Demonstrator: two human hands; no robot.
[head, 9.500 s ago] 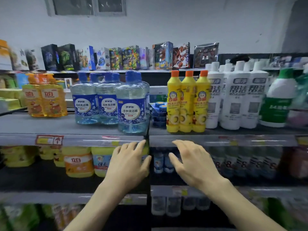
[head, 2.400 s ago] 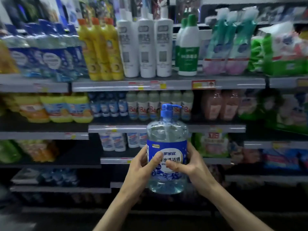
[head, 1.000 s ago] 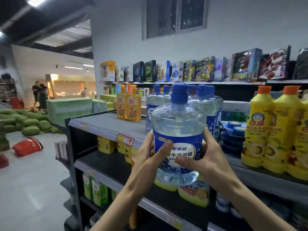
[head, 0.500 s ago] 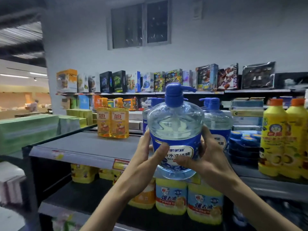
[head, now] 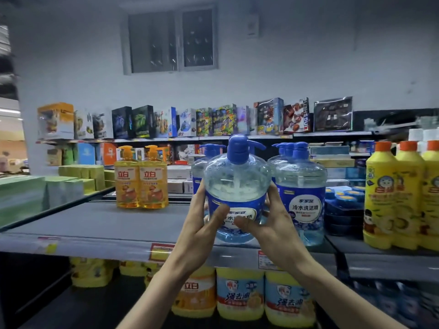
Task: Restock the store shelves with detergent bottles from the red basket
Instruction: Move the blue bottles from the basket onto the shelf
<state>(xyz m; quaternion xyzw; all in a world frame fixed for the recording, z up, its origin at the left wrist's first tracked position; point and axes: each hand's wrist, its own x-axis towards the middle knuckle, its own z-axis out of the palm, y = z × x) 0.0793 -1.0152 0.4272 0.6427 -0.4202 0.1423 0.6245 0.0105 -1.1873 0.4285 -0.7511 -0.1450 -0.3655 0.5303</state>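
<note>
Both hands, left hand (head: 206, 224) and right hand (head: 270, 224), hold the bottle (head: 236, 186), fingers curled around its label. It is upright at the shelf (head: 99, 224) front, perhaps touching it, beside other bottles (head: 301, 191).

dim bluish indoor light, warmer brighter glow at the far left edge, window (head: 169, 40) dark with small glints, deep shadow beneath the front edge of the shelf (head: 95, 224), soft sheen on the clear bottle (head: 236, 184), wide-angle bending toward the corners, right edge smeared by blur, overall soft focus
</note>
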